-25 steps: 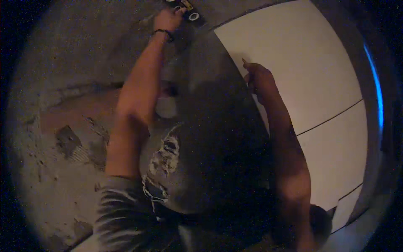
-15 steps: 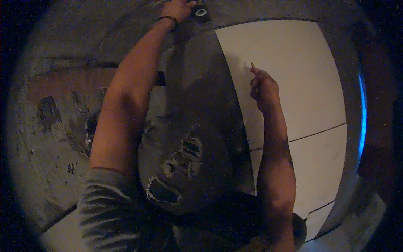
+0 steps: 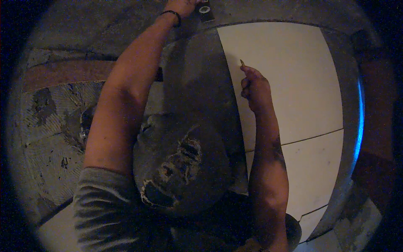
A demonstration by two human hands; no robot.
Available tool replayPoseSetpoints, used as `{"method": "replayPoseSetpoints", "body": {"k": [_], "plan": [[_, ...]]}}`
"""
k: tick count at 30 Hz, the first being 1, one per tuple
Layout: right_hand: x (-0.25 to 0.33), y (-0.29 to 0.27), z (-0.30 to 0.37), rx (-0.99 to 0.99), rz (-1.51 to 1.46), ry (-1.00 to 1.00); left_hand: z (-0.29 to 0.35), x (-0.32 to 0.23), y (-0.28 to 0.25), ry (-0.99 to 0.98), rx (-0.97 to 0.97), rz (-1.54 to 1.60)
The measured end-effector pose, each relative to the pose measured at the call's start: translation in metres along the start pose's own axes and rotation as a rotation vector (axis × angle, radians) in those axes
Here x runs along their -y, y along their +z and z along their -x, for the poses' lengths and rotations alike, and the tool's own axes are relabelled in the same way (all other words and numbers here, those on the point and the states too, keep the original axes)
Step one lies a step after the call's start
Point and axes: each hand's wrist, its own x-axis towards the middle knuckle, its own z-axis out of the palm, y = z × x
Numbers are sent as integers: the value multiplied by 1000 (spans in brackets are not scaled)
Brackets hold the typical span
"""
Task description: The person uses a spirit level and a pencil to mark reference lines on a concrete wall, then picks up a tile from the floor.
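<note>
At the top edge of the view my left hand (image 3: 183,6), with a dark band at its wrist, reaches far forward. Its fingers are partly cut off by the edge, beside a small dark object with a pale ring (image 3: 205,10); whether they grip it I cannot tell. My right hand (image 3: 257,86) is closed around a thin yellowish pencil (image 3: 242,62), its tip pointing up and forward. That hand is over a large pale tile (image 3: 298,80), near its left edge, where a shadow falls.
Further pale tiles (image 3: 310,168) continue toward me, with thin dark joints between them. My knee in torn trousers (image 3: 180,168) is between my arms. On the left lie rough, ridged grey floor (image 3: 54,151) and a reddish-brown strip (image 3: 67,75). A blue light streak (image 3: 360,122) shows at right.
My right hand with the pencil has shifted slightly left and toward the tile's left edge. My left hand and the dark object sit a little higher and further right in view.
</note>
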Motion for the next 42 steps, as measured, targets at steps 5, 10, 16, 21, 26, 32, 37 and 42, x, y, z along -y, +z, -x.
{"method": "replayPoseSetpoints", "body": {"k": [5, 10, 16, 21, 26, 32, 37, 42], "plan": [[-1, 0, 0, -18, -17, 46, 11, -7, -10, -57, 9, 19], [-34, -12, -20, 12, 217, -316, 11, -4, -4, -50, 12, 41], [-13, 5, -12, 22, -96, -6, -1, 6, 0, -11, -15, 13], [-9, 5, -17, 8, 6, -16, 2, -8, -4, -28, 68, -11], [-4, 5, -22, -30, 44, 15, -10, -12, 2, -24, 61, 18], [-9, 1, -40, 5, -12, -3, -19, -11, 10, 26, 21, 21], [-2, -6, -67, 64, -45, -144, -28, -28, 11, 0, 149, -71], [55, 41, -110, 98, 126, -363, -46, 24, 27, 320, -136, -300]]}}
